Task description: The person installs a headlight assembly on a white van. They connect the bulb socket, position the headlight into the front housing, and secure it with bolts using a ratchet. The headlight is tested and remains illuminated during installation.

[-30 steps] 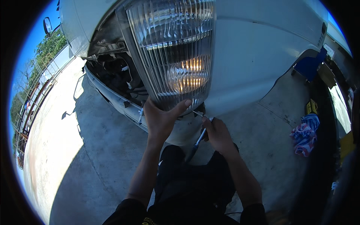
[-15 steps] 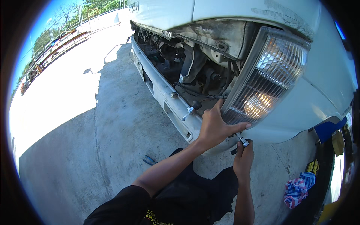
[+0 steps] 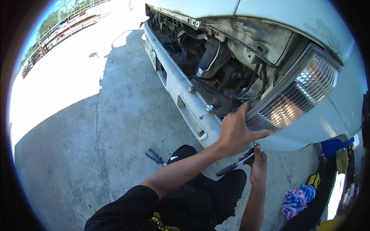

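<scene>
A clear ribbed corner lamp (image 3: 285,111) with a grey edge sits at the white vehicle's front corner. My left hand (image 3: 238,129) grips its lower inner corner, thumb along the bottom edge and fingers up the inner side. Just below the lamp, my right hand (image 3: 259,163) is closed around the metal end of what looks like a ratchet wrench (image 3: 227,169). Its dark handle points down and left. The tip at the lamp's underside is partly hidden by my fingers. On the bumper (image 3: 181,96), left of my left hand, lies a small metal-and-black part (image 3: 209,108).
Wires and brackets fill the opened front cavity (image 3: 227,73) behind the bumper. Blue-handled pliers (image 3: 155,156) lie on the concrete beside my knee. A striped cloth (image 3: 296,202) and a yellow-and-black box (image 3: 314,179) are at the lower right.
The ratchet wrench has swung so its dark handle now sticks out left of my right hand. My left hand keeps its place on the lamp. The whole view has shifted.
</scene>
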The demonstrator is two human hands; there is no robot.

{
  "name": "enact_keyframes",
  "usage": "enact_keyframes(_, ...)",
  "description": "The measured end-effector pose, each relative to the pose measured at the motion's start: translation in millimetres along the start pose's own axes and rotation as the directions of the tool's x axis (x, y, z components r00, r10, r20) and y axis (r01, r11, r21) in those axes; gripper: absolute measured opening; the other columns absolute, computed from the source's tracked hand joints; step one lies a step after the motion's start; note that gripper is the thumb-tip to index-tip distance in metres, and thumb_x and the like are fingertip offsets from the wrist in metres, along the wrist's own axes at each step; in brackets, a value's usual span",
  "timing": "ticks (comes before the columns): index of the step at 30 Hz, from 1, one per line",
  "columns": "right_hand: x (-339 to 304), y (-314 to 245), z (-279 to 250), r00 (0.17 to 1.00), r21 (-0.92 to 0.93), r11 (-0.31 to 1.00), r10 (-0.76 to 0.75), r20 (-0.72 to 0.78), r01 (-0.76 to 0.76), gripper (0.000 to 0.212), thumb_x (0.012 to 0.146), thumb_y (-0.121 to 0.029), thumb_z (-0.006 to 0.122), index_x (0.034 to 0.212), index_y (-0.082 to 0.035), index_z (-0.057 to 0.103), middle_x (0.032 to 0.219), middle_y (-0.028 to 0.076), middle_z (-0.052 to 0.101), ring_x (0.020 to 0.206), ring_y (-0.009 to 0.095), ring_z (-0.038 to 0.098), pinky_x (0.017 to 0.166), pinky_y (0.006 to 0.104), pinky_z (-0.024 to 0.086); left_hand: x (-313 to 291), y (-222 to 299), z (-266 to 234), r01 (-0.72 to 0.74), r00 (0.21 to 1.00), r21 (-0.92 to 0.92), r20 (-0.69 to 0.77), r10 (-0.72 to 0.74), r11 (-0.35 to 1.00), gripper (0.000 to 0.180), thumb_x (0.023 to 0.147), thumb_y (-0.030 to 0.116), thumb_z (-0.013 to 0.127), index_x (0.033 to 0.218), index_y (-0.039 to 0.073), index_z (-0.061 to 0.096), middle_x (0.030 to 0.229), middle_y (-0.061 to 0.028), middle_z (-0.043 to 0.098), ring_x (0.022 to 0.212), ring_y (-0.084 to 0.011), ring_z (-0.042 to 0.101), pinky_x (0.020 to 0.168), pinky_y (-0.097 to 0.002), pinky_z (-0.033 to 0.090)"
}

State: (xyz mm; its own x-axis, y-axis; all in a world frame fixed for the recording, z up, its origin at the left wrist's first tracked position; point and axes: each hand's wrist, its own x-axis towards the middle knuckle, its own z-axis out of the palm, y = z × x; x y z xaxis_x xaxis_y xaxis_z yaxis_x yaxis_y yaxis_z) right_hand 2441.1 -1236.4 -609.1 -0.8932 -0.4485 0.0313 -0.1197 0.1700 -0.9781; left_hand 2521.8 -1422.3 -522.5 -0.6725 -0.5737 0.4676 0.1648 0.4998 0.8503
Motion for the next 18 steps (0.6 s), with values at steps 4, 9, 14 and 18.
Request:
enact_keyframes(4, 0.8, -0.4, 1.5, 1.000, -0.064, 0.998, 0.028, 0.001, -0.028, 0.040, 0.114, -0.037, 0.054, 0.105, 0.002, 0.061, 0.082, 0.009, 0.068, 0.083, 0.024, 0.071, 0.075, 0.0420, 0.052, 0.1, 1.6, 0.4, -0.037, 0.999, 0.029, -0.023, 0.038, 0.999, 0.084, 0.071, 0.049, 0.098, 0.118, -0.011, 0.062, 0.094, -0.0261, 0.078, 0.084, -0.0322, 0.080, 0.078, -0.0394, 0.062)
enact_keyframes(9, -2.0, -3.7, 10.1, 0.967, -0.359, 0.920, -0.216, -0.133, 0.156, 0.042, 0.114, -0.039, 0.054, 0.109, 0.002, 0.061, 0.085, 0.009, 0.069, 0.085, 0.023, 0.072, 0.078, 0.0413, 0.053, -2.0, -0.2, 6.3, -0.031, 0.999, 0.042, -0.040, 0.033, 0.999, 0.087, 0.071, 0.051, 0.098, 0.119, -0.012, 0.063, 0.094, -0.0240, 0.078, 0.081, -0.0317, 0.080, 0.078, -0.0395, 0.062)
enact_keyframes(14, -1.6, -7.7, 2.5, 0.992, 0.110, 0.988, 0.103, 0.079, -0.111, 0.041, 0.115, -0.037, 0.053, 0.120, 0.003, 0.059, 0.086, 0.009, 0.069, 0.079, 0.022, 0.067, 0.076, 0.0418, 0.052, -1.0, -8.4, 12.4, -0.058, 0.996, 0.030, -0.066, 0.060, 0.998, 0.087, 0.071, 0.052, 0.098, 0.118, -0.012, 0.064, 0.091, -0.0226, 0.079, 0.081, -0.0315, 0.080, 0.077, -0.0393, 0.063)
enact_keyframes(18, 2.2, 10.1, 4.0, 0.920, -0.570, 0.764, -0.389, -0.035, 0.301, 0.042, 0.114, -0.038, 0.053, 0.117, 0.003, 0.060, 0.084, 0.009, 0.070, 0.077, 0.024, 0.071, 0.074, 0.0409, 0.053, 7.0, -15.9, 18.4, -0.083, 0.996, -0.184, 0.000, 0.084, 0.979, 0.082, 0.071, 0.047, 0.099, 0.117, -0.011, 0.065, 0.090, -0.0212, 0.079, 0.079, -0.0279, 0.080, 0.073, -0.0366, 0.064)
